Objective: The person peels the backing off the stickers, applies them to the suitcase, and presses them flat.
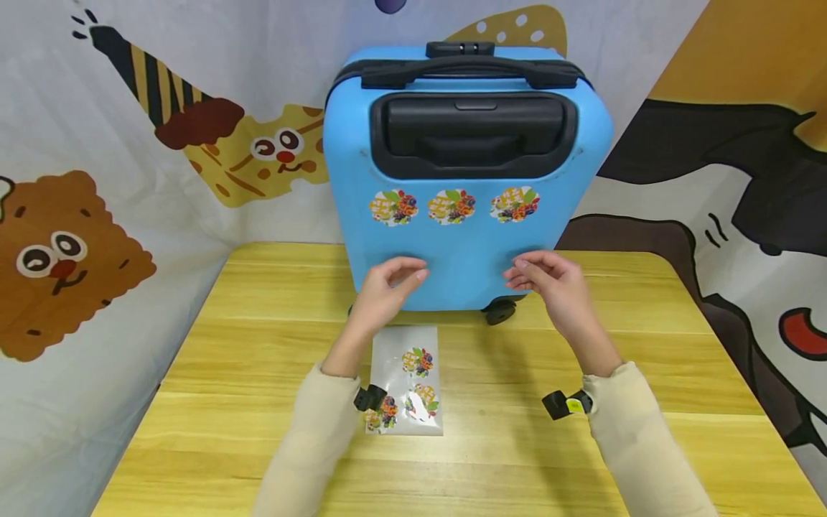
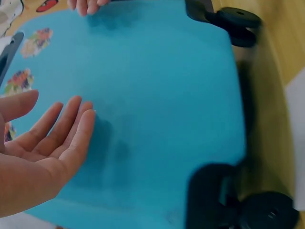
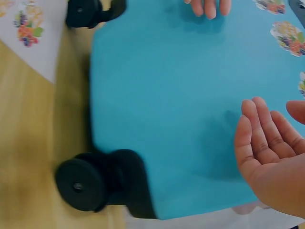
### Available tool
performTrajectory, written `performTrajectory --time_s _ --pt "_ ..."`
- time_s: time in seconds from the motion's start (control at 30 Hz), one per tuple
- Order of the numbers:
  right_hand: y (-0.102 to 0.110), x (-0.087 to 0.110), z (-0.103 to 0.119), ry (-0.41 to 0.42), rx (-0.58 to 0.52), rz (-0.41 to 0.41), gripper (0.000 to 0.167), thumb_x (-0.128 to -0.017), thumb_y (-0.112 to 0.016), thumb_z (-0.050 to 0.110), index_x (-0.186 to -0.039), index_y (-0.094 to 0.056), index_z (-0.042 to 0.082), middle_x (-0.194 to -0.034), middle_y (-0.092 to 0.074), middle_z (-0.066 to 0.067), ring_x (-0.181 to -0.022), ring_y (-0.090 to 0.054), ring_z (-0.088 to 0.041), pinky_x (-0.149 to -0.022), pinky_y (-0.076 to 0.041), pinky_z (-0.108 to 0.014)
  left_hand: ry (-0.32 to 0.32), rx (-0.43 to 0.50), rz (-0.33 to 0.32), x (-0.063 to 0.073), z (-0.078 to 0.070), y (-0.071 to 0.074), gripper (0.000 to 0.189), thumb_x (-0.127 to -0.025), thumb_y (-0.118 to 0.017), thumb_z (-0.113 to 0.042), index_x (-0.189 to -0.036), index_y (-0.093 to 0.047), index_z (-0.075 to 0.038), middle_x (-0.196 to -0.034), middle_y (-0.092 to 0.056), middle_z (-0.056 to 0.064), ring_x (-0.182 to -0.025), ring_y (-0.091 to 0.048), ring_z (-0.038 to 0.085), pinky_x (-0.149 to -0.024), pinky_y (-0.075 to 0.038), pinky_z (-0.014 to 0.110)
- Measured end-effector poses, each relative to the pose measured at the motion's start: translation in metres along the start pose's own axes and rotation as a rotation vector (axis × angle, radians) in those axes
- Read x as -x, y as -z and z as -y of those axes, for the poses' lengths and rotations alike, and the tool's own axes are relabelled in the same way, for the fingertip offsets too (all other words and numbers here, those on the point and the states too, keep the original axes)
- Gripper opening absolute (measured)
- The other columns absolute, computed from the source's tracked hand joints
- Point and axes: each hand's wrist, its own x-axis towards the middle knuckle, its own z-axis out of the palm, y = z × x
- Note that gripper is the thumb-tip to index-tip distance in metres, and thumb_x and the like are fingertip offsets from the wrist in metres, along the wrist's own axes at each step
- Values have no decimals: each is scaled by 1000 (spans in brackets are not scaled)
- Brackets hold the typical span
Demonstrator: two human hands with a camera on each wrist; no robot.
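Note:
A light-blue suitcase (image 1: 461, 244) stands upright on the wooden table, its black handle recess facing me. Three round fruit stickers sit in a row below that recess: a left one (image 1: 393, 207), a middle one (image 1: 451, 207) and a right one (image 1: 515, 205). In front of the suitcase's lower left my left hand (image 1: 386, 291) hovers with relaxed fingers, holding nothing. My right hand (image 1: 557, 287) is likewise bare before the lower right side. Both wrist views show the left palm (image 2: 52, 148) and right palm (image 3: 274, 148) near the blue shell, fingers loosely bent.
A white sticker sheet (image 1: 394, 345) with several fruit stickers lies on the table (image 1: 258, 402), partly behind my left wrist. Black wheels (image 1: 500, 311) show under the suitcase. A cartoon-printed cloth (image 1: 278, 43) hangs behind and along the sides.

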Motion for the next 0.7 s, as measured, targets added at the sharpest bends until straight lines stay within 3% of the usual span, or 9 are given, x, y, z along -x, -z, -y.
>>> performTrajectory --time_s 0.27,0.5,0.7 --pt "-6 13 -33 -157 132 75 38 -92 -55 18 -108 -51 -16 -89 -65 -15 -79 -63 -30 -74 -52 -38 164 31 17 14 28 15 32 -91 -56 -17 -116 -57 3 -109 -59 17 -98 -57 28 -83 -49 35" --pt "-16 24 -66 -290 227 154 25 -93 -54 14 -103 -57 -9 -92 -62 -21 -85 -60 -36 -74 -52 -38 249 14 11 27 52 26 30 -92 -55 -12 -116 -56 5 -106 -61 20 -97 -58 31 -81 -50 36" --pt "-26 33 -88 -347 216 179 22 -91 -52 7 -103 -56 -11 -96 -60 -26 -86 -60 -36 -78 -49 -47 306 -18 -8 35 68 34 27 -91 -57 -11 -113 -58 3 -103 -61 17 -93 -58 28 -78 -51 34"
